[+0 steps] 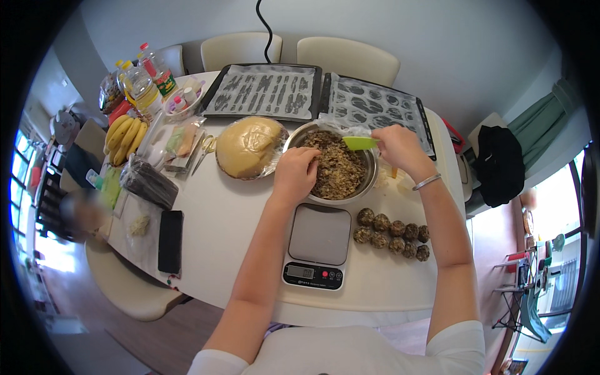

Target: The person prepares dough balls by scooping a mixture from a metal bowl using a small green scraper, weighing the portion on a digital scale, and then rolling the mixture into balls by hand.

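A steel mixing bowl (373, 179) holds a crumbly brown filling of chopped nuts and seeds (338, 173). My right hand (400, 146) grips a lime-green scoop or scraper (358, 143) over the bowl's right side. At the left rim is my left hand (296, 172), its fingers curled over the filling; whatever is under them is hidden. Crumpled plastic film (344, 125) lies along the bowl's far rim. Just in front of the bowl is a kitchen scale (320, 234) with a bare pan. Two rows of round filling balls (396, 228) sit right of the scale.
Film-covered dough (251, 147) sits left of the bowl, near scissors (205, 152). Behind are two lined baking trays (265, 93) (375, 101). Bananas (125, 138), oil bottles (140, 86), a black phone (170, 241) and a dark wrapped package (149, 182) occupy the left.
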A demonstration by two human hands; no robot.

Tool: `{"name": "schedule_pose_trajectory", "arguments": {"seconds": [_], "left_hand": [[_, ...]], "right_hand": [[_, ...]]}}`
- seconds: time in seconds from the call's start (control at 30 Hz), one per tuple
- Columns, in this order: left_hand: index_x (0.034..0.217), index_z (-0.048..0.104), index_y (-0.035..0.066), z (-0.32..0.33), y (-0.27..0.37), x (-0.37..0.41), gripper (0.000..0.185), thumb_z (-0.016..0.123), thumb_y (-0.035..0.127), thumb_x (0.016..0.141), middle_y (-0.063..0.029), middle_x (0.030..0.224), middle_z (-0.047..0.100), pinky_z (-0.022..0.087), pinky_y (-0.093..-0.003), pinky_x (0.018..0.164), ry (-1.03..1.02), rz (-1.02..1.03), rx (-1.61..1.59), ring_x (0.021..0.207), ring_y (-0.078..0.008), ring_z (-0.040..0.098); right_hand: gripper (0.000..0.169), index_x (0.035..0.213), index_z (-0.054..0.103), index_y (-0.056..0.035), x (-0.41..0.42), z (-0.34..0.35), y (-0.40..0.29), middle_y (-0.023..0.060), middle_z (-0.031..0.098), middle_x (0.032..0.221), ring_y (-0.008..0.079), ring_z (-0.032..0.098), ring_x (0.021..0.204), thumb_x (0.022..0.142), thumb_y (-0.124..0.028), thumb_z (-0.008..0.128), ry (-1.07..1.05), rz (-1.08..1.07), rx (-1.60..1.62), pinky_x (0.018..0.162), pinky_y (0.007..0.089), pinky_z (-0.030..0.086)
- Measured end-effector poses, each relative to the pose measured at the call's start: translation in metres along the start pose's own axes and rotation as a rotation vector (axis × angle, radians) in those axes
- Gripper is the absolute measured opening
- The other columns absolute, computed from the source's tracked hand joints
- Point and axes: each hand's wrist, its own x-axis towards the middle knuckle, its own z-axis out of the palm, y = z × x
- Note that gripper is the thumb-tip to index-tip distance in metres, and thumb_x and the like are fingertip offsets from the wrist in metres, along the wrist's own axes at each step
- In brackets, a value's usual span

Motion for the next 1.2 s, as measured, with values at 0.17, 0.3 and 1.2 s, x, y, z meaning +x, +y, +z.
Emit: {"name": "schedule_pose_trajectory", "arguments": {"seconds": [0.17,0.3,1.2], "left_hand": [[0.1,0.069,0.003,0.002,0.001,-0.001,0.022,0.065,0.007,0.08,-0.0111,0.106,0.069,0.049,-0.0417,0.088,0.035,0.013,0.037,0.099,-0.0303,0.062],[0.103,0.069,0.003,0.003,0.002,0.0,0.024,0.065,0.009,0.08,-0.011,0.109,0.068,0.048,-0.0413,0.091,0.023,0.005,0.044,0.102,-0.03,0.062],[0.099,0.07,0.003,0.007,0.003,-0.001,0.02,0.062,0.008,0.081,-0.0106,0.102,0.07,0.049,-0.0419,0.088,0.048,-0.035,0.049,0.096,-0.0299,0.063]], "right_hand": [[0.013,0.08,0.074,-0.0089,0.018,-0.004,-0.028,0.0113,0.071,0.081,0.0278,0.07,0.078,0.07,-0.005,0.067,-0.087,-0.034,-0.33,0.064,0.0385,0.055],[0.009,0.075,0.073,-0.0072,0.026,0.017,-0.041,0.011,0.071,0.079,0.0262,0.071,0.077,0.069,-0.006,0.067,-0.078,-0.172,-0.407,0.063,0.0368,0.055],[0.007,0.077,0.073,-0.0079,0.005,-0.018,-0.026,0.0126,0.068,0.073,0.031,0.068,0.071,0.072,-0.011,0.071,-0.159,-0.127,-0.129,0.063,0.0391,0.055]]}}
